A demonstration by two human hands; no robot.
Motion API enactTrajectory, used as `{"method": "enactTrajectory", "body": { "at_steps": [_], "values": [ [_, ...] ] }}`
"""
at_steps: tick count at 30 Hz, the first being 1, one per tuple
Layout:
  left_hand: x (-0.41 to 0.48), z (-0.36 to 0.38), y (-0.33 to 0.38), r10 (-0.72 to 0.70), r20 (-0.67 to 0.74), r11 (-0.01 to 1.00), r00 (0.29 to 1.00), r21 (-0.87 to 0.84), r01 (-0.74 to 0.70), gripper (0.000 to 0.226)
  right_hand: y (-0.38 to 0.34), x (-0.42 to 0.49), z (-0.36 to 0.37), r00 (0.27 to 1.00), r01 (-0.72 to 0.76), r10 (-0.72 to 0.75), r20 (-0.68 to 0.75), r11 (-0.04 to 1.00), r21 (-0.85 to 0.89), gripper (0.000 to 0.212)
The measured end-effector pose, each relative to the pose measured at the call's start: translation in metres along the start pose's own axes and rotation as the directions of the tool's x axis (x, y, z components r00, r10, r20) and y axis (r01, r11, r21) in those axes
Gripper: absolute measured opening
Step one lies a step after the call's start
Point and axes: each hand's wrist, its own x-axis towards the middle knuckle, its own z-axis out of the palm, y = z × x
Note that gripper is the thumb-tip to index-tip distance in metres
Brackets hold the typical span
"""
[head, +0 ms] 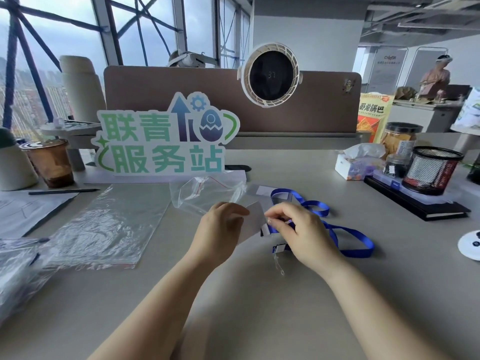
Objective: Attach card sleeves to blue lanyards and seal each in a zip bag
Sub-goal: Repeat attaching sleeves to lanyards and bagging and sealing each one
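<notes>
While the left hand (223, 227) is gripping the card sleeve (254, 216) just above the desk (259, 302), the right hand (301, 229) is pinching the blue lanyard (361, 253) at its clip end. Light, slick, bendy stuff, I'd judge, best held close to the slot.

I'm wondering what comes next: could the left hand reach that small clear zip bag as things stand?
Probably yes: the zip bag lies just beyond the left hand, nothing between, though that hand holds the card sleeve.

hands (220, 227) (304, 229) 2 | blue lanyards (315, 207) (359, 252) 2 | card sleeves (255, 218) (263, 190) 2 | sign (161, 136) 1 | fan (270, 75) 1
</notes>
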Motion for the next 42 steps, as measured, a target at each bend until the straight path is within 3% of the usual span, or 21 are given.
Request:
{"method": "enactTrajectory", "body": {
  "at_steps": [2,7,11,15,23,34,42],
  "values": [
    [-0.001,0.001,0.001,0.028,0.025,0.999,0.999,-0.039,-0.027,0.01,-0.004,-0.001,-0.003,0.999,-0.003,0.005,-0.033,0.998,0.057,0.011],
    [-0.004,0.004,0.002,0.14,0.119,0.989,0.983,0.024,-0.144,0.037,-0.01,-0.001,0.0,1.0,-0.02,0.022,-0.017,0.989,0.149,0.011],
    [-0.004,0.006,0.002,0.218,0.096,0.975,0.971,0.013,-0.22,0.026,-0.014,0.0,0.001,0.999,-0.019,0.025,-0.026,0.981,0.192,0.018],
    [-0.002,0.002,0.002,0.133,0.016,0.99,0.991,-0.043,-0.132,0.019,-0.014,-0.001,-0.003,0.999,-0.04,0.044,-0.019,0.981,0.191,0.013],
    [0.001,-0.016,0.001,-0.076,0.01,0.996,0.997,-0.052,0.077,0.016,-0.004,-0.001,-0.014,0.996,-0.091,0.091,0.008,0.974,0.207,0.019],
    [-0.001,-0.019,0.003,-0.034,0.228,0.972,0.973,-0.221,0.085,0.008,0.01,0.003,-0.018,0.983,-0.067,0.079,-0.167,0.995,0.08,0.014],
    [-0.004,-0.029,0.006,-0.026,0.314,0.942,0.949,-0.31,0.128,0.006,0.005,0.003,-0.02,0.974,-0.097,0.135,-0.184,0.975,0.201,0.01]
  ]
}}
